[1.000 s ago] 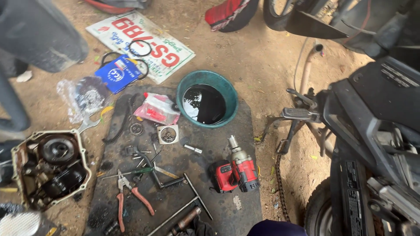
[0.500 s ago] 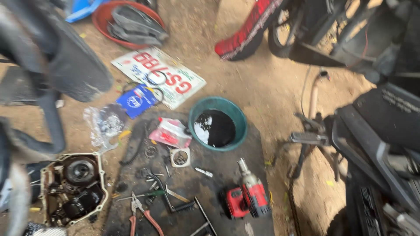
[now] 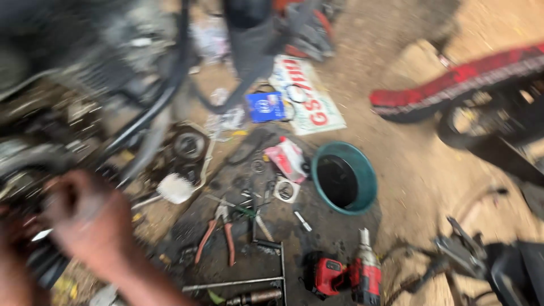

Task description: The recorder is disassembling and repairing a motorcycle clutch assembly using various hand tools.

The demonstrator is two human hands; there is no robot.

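Note:
The view is blurred by motion. My right hand (image 3: 90,224) is at the lower left, its forearm coming up from the bottom edge, and it reaches toward the dark engine of a motorcycle (image 3: 68,107) on the left. My left hand (image 3: 12,263) shows only as a blur at the left edge, close to the same engine. I cannot make out whether either hand holds anything. An open engine cover (image 3: 187,146) and a white brush-like thing (image 3: 174,188) lie just right of my right hand.
A dark oily mat (image 3: 334,238) carries red-handled pliers (image 3: 218,237), small parts, metal rods, a red cordless drill (image 3: 354,276) and a teal bowl of black oil (image 3: 368,184). Farther off lie a blue packet (image 3: 265,106) and a white printed plate (image 3: 309,96). Another motorcycle (image 3: 470,85) stands at the right.
The view has swung left and down. The left motorcycle's engine now fills the upper left, and my two hands have come into view at the lower left.

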